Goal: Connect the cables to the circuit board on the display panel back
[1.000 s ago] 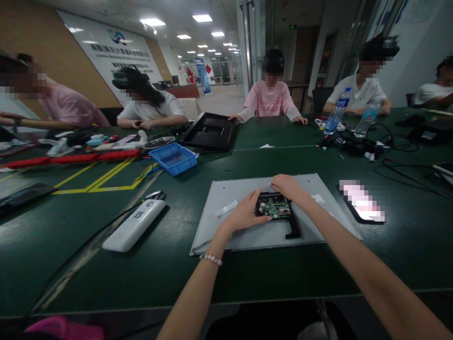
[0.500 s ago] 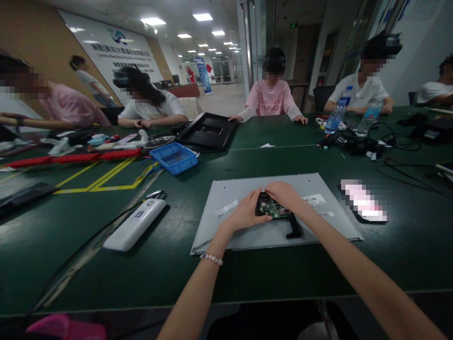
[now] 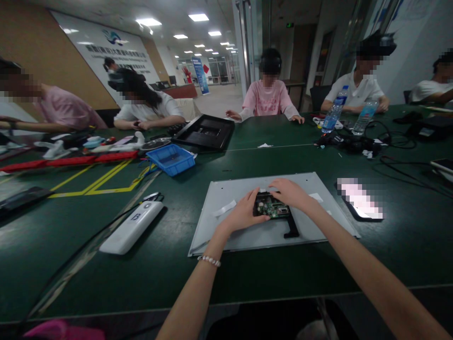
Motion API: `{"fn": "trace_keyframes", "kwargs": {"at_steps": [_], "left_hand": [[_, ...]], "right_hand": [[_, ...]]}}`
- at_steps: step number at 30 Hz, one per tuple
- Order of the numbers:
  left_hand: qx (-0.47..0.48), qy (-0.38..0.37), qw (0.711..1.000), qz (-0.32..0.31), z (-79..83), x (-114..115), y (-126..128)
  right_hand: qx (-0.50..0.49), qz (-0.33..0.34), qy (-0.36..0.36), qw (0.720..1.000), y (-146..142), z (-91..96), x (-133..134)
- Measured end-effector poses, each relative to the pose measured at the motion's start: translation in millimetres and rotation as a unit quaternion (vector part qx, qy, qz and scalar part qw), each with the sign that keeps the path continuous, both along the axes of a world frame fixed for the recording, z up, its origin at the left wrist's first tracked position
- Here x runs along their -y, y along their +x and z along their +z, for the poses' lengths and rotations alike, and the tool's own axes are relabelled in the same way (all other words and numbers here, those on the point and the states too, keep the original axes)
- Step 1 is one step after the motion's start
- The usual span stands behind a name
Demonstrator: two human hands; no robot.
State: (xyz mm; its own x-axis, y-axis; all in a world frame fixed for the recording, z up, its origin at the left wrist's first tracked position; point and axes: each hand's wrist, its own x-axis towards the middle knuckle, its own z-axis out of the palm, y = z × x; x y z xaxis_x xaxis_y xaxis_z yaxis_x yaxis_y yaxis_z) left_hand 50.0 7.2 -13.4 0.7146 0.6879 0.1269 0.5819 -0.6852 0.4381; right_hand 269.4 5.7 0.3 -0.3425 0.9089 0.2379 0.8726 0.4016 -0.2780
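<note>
Circuit board [image 3: 273,209] lies on a grey panel [image 3: 244,240], between the spread left hand [image 3: 242,212] and the right hand [image 3: 290,192], fingers bent near the board's far edge; pinch indiscernible.

One head-worn camera looks forward and down — from close by — across the green table [image 3: 247,163].

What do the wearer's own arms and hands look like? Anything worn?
Left hand: no glove, with a bracelet of pale, roundish beads at the wrist. Right hand: no glove, no wristwear visible. No sleeves show on either side.
</note>
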Motion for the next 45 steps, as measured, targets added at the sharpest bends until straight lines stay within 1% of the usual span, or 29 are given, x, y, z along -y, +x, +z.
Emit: {"fn": "trace_keyframes", "kwargs": {"at_steps": [2,3,7,9,11,13,15,21,22,24,26,28,31,34,37,39,41,45], "left_hand": [[0.0,0.004,1.0,0.007,3.2,3,1],[-0.001,0.009,1.0,0.008,5.5,5,2],[-0.001,0.042,0.999,-0.015,15.4,15,12],[-0.003,0.058,0.998,-0.034,18.3,20,19],[-0.014,0.072,0.996,-0.054,18.7,24,26],[-0.027,0.088,0.993,-0.071,17.4,27,30],[-0.037,0.1,0.991,-0.083,15.5,28,31],[-0.054,0.115,0.988,-0.086,12.9,28,30],[-0.058,0.116,0.988,-0.088,13.0,28,30],[-0.064,0.121,0.986,-0.096,13.3,29,31],[-0.069,0.128,0.984,-0.098,13.4,30,32],[-0.074,0.135,0.983,-0.098,13.3,31,33],[-0.081,0.145,0.981,-0.102,12.7,32,36],[-0.084,0.153,0.979,-0.101,12.4,33,39],[-0.086,0.161,0.978,-0.097,12.7,35,43],[-0.088,0.165,0.978,-0.096,13.1,36,45],[-0.09,0.17,0.977,-0.093,13.6,37,47],[-0.099,0.185,0.974,-0.091,15.3,40,52]], "right_hand": [[-0.026,-0.024,-0.002,0.999,23,-0.9,8],[-0.035,-0.049,-0.008,0.998,36,-2.8,14],[-0.05,-0.185,-0.038,0.981,87,-17.8,40],[-0.062,-0.227,-0.045,0.971,101,-27.0,53],[-0.077,-0.245,-0.056,0.965,106,-34.9,62],[-0.095,-0.243,-0.064,0.963,105,-40.2,67],[-0.116,-0.225,-0.063,0.965,102,-42.5,68],[-0.166,-0.15,-0.059,0.973,98,-39.4,64],[-0.17,-0.15,-0.06,0.972,98,-38.9,63],[-0.18,-0.174,-0.061,0.966,99,-38.3,64],[-0.2,-0.209,-0.059,0.955,100,-38.1,65],[-0.244,-0.228,-0.069,0.94,100,-38.0,66],[-0.337,-0.208,-0.126,0.909,92,-37.2,69],[-0.417,-0.181,-0.185,0.871,77,-35.0,71],[-0.475,-0.173,-0.211,0.837,62,-33.4,70],[-0.504,-0.168,-0.216,0.82,54,-34.7,69],[-0.517,-0.169,-0.213,0.812,49,-38.6,67],[-0.498,-0.18,-0.191,0.827,43,-47.5,65]]}}
